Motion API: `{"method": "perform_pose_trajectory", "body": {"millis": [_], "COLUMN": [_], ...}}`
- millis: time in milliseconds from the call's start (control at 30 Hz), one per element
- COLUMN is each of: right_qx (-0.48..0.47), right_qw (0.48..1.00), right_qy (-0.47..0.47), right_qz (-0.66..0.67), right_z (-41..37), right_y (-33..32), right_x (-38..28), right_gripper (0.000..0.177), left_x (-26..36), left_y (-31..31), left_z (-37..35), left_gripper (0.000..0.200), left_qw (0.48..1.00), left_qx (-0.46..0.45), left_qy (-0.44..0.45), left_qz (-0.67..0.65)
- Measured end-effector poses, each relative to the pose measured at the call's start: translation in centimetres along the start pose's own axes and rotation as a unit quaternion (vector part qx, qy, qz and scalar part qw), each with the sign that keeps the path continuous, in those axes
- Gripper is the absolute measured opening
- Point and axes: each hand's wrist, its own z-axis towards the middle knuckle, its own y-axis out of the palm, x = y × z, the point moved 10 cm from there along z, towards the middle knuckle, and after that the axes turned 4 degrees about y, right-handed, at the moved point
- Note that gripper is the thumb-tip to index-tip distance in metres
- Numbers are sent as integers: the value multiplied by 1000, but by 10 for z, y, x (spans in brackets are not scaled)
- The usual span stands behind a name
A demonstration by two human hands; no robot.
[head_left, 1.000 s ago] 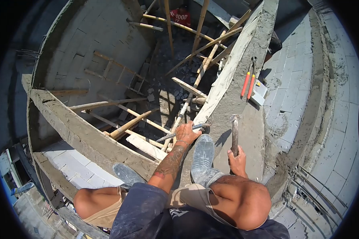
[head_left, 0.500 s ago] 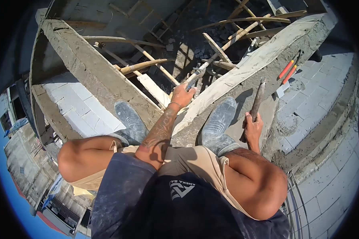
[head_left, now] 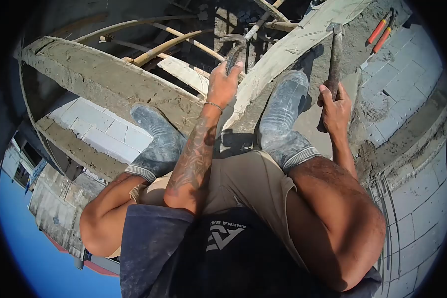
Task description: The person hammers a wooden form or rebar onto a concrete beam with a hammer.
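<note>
My left hand (head_left: 222, 85) is closed round a dark curved metal tool (head_left: 236, 49), which sticks out beyond the fingers over the corner where two beams meet. On the right, my right hand (head_left: 336, 110) grips the wooden handle of a hammer (head_left: 335, 59), its head pointing away from me. Grey mortar covers the left beam (head_left: 109, 74). A pale board (head_left: 283, 49) runs along the edge of the right beam. What the metal tool touches at its tip cannot be made out.
Pincers with red handles (head_left: 381, 34) lie at the upper right beside grey blockwork (head_left: 407, 64). Bamboo poles (head_left: 171, 47) cross the deep gap beyond the corner. My dusty boots (head_left: 283, 109) rest on the beams. Thin rods (head_left: 390, 218) stand at lower right.
The view has tilted and shifted, so the beams and boots appear moved. Both hands appear higher in the picture, still holding the metal tool and the hammer.
</note>
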Motion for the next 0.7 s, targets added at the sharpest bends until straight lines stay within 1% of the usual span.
{"method": "perform_pose_trajectory", "body": {"millis": [33, 67, 100, 133, 167, 200, 233, 300, 367, 433, 600, 700], "right_qx": [6, 11, 6, 4, 1, 6, -1, 11, 20, 26, 42, 68], "right_qw": [1000, 1000, 1000, 1000, 1000, 1000, 999, 1000, 999, 999, 999, 996], "right_qy": [2, 0, 15, 9, -6, -6, -9, 0, -12, -17, -23, -38], "right_qz": [1, 1, -4, -11, -15, -29, -33, -29, -22, 15, 25, 38], "right_z": [0, -2, -3, -2, 1, 6, 7, 12, 15, 15, 8, 7], "right_y": [-2, -2, -3, -5, -4, -5, -3, -6, -7, -6, -10, -18], "right_x": [-1, -4, -3, -7, -12, -8, -10, -17, -21, -23, -30, -32], "right_gripper": [21, 21, 21, 21, 21, 22, 22, 22, 21, 20, 19, 20], "left_x": [-8, 0, 5, 16, 33, 45, 54, 68, 81, 95, 134, 153], "left_y": [-1, -7, -14, -15, -20, -26, -28, -28, -22, -13, 16, 31], "left_z": [10, 19, 26, 34, 36, 41, 43, 46, 45, 43, 29, 21], "left_gripper": [32, 31, 31, 29, 32, 32, 32, 33, 33, 34, 36, 37], "left_qw": [996, 989, 985, 968, 945, 933, 928, 922, 920, 922, 926, 923], "left_qx": [14, 41, 65, 43, 68, 74, 75, 74, 60, 35, -43, -74], "left_qy": [-20, -11, -10, 4, 25, 43, 52, 67, 78, 92, 143, 173], "left_qz": [-81, -141, -162, -245, -319, -351, -362, -375, -381, -375, -346, -336]}}
